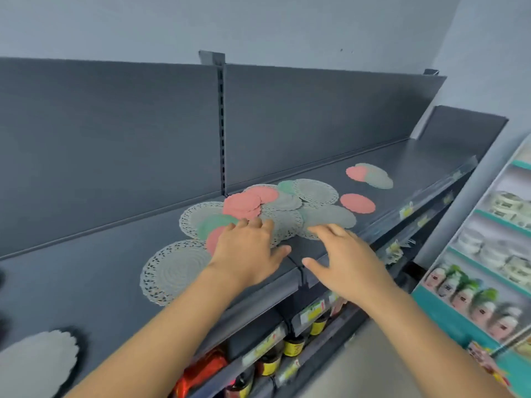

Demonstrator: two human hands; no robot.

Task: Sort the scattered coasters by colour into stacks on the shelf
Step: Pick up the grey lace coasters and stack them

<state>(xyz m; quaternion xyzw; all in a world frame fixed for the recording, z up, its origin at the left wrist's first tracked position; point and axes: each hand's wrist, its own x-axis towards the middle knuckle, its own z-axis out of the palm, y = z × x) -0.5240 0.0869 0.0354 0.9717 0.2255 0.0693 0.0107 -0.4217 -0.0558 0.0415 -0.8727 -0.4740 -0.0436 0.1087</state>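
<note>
Coasters [283, 209] lie in one overlapping heap at the middle of the dark grey shelf [86, 282], with pink, green and pale grey lace rounds mixed together.

Left hand [247, 251]: it reaches over the near left edge of the heap, fingers [268, 225] straight and slightly spread, tips at a green and a pink round. It holds nothing and hides part of a pink round beneath it.

Right hand [347, 262]: it is above the shelf's front lip, fingers straight and spread, tips over a grey round at the heap's near right edge. It holds nothing.

Whether either hand actually touches the heap cannot be told.

Outlying pieces:
- A large grey lace coaster [172, 268] lies left of the heap, beside the left forearm.
- A single pink coaster [357, 203] lies just right of the heap.
- A small cluster [369, 175] of pink, green and grey lies further right, apart from the heap.
- A grey scalloped coaster [34, 363] sits on a black one at the far left.

Surroundings:
- A grey back panel [115, 139] with a slotted upright [221, 124] closes the shelf behind.
- Dark bottles with yellow labels [293, 346] and a red packet [204, 369] stand on the level below.
- Price tags [311, 310] line that level's edge.
- A teal-edged display rack [442, 317] of blurred packaged goods stands to the right.
</note>
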